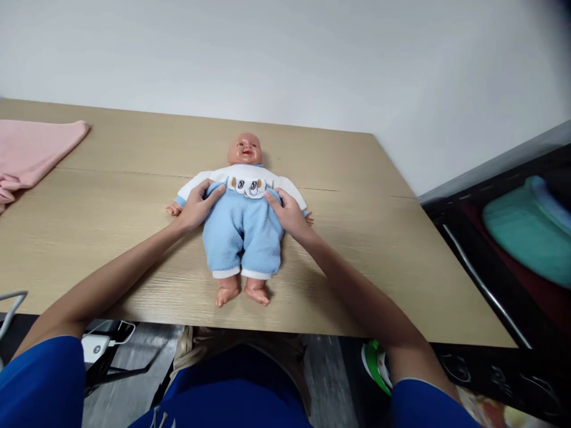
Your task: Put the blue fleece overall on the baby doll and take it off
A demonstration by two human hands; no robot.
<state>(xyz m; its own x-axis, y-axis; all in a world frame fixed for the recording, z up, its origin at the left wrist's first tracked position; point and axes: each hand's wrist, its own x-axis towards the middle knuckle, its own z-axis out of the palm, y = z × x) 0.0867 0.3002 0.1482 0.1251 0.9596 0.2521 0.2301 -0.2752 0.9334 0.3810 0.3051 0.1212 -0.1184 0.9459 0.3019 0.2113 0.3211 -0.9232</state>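
Note:
A baby doll (244, 148) lies on its back in the middle of the wooden table (111, 238), head away from me. It wears a white top and light blue fleece trousers (243, 235). My left hand (196, 205) pinches the trousers' waistband at the doll's right side. My right hand (288, 211) grips the waistband at the other side. Both hands are closed on the fabric at waist height. The doll's bare feet point toward the table's near edge.
A pink cloth (31, 151) lies at the table's far left. A dark cabinet with a teal item (529, 229) stands to the right. A white device with a cable (96, 345) and a green and white object (375, 362) sit below the near edge.

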